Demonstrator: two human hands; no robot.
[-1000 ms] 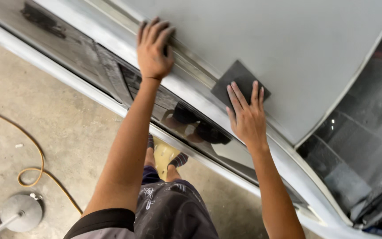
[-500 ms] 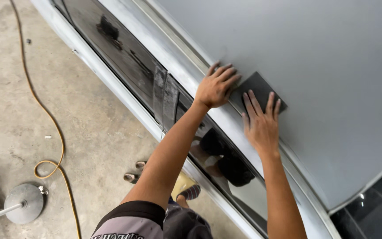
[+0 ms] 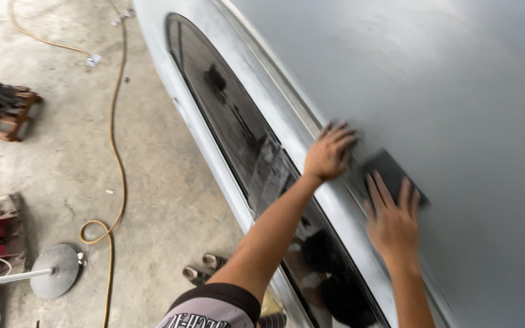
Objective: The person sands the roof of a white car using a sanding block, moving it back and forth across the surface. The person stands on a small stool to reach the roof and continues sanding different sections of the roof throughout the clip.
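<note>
The right hand (image 3: 393, 222) lies flat, fingers spread, pressing a dark sanding pad (image 3: 390, 173) against the grey primed car roof (image 3: 457, 91); the pad sits just inside the roof's edge. The left hand (image 3: 328, 152) rests open beside it on the roof rail, palm down, its grip closed on nothing. Below them runs the dark side window (image 3: 232, 130) (reflections blur it). An orange hose (image 3: 116, 152) snakes across the concrete floor (image 3: 62, 152).

A person's right hand (image 3: 391, 223) is pressing a dark sanding sheet (image 3: 389, 171) flat against a grey car roof (image 3: 457, 91), the left hand (image 3: 328, 152) lying alongside it.
</note>
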